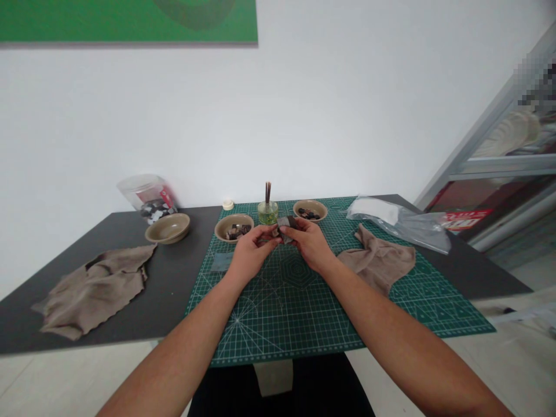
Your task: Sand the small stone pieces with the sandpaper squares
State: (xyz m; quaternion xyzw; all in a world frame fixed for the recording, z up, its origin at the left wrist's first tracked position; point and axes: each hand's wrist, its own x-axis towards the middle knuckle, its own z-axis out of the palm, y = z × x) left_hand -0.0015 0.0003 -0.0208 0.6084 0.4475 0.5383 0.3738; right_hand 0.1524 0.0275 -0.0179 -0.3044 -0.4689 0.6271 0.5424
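Observation:
Both my hands meet above the green cutting mat point(299, 315), fingertips close together. My left hand point(254, 249) is closed, pinching a small brown piece point(275, 231) whose kind I cannot make out. My right hand point(310, 240) is closed on a dark grey strip, perhaps sandpaper point(285, 222), pressed against or beside that piece. Fingers hide much of both. Just beyond my left hand, a tan bowl point(220, 233) holds several small brown pieces point(238, 231). Another tan bowl point(322, 207) behind my right hand holds dark pieces point(308, 214). A flat grey-blue sheet point(221, 262) lies left of my left hand.
A glass jar point(268, 214) with upright sticks stands behind my hands. Left are a third bowl point(168, 228), a clear bag of pieces point(150, 200) and a brown cloth point(102, 286). Right are another cloth point(382, 258) and a plastic bag point(403, 220). The wall point(304, 116) rises behind.

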